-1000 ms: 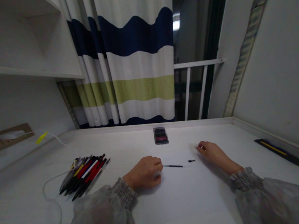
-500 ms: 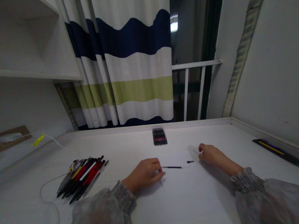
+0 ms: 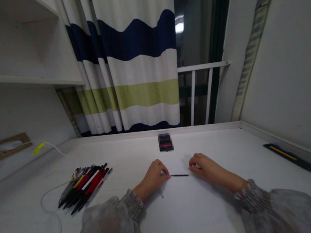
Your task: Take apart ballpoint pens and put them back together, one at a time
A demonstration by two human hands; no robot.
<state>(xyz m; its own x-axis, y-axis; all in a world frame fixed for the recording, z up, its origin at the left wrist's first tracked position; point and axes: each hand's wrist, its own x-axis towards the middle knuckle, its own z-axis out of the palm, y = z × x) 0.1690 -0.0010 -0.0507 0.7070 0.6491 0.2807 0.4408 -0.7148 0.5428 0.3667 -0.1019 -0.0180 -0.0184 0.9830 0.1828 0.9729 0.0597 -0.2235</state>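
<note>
My left hand (image 3: pixel 153 176) pinches one end of a thin dark pen refill (image 3: pixel 179 175) between thumb and fingers. The refill points to the right, low over a white sheet of paper (image 3: pixel 191 211). Just beyond its free end is my right hand (image 3: pixel 203 165), fingers curled and thumb close to them. Whatever its fingertips hold, if anything, is hidden. A small clear piece (image 3: pixel 162 194) lies beside my left wrist.
A pile of pens (image 3: pixel 86 185) lies on the desk at left, near a white cable (image 3: pixel 59 217). A dark phone-like object (image 3: pixel 165 142) is at the back. On the right lies a long black case (image 3: pixel 291 158). A curtain (image 3: pixel 143 68) hangs behind the desk.
My right hand has moved left to the refill's free end. The small black piece that lay between the hands no longer shows. My left hand has closed on the refill's near end.
</note>
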